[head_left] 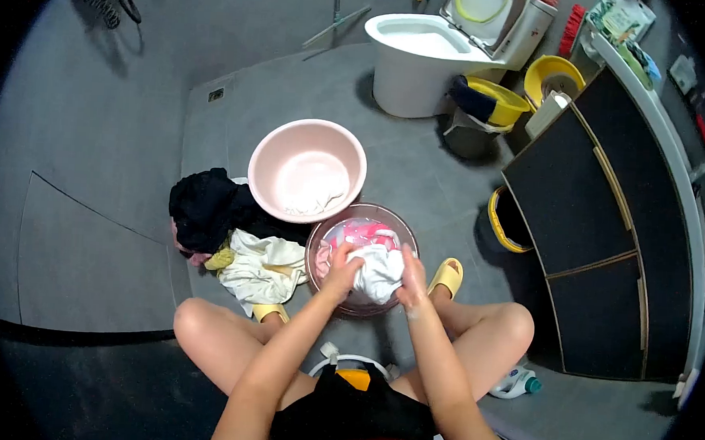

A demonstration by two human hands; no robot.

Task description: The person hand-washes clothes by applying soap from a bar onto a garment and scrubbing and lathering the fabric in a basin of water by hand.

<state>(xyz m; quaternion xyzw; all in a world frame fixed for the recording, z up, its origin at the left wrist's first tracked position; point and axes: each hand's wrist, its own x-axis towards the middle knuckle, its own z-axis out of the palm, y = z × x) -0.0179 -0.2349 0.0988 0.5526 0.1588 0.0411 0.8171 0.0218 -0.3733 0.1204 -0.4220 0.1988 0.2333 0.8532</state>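
Note:
A white wet cloth (378, 272) is bunched between my two hands over a brownish translucent basin (409, 230). My left hand (340, 273) grips its left side, and my right hand (412, 277) grips its right side. Pink and white fabric (360, 233) lies in the basin behind the cloth, in what looks like water. Touching this basin at the back left is a larger pale pink basin (307, 166) with a small white item at its bottom.
Dark clothes (205, 212) and a cream garment (264, 265) lie piled on the floor at left. A white toilet (412, 72), a lidded bin (473, 127) and a black cabinet (573, 200) stand beyond. A detergent bottle (513, 384) is beside my right knee.

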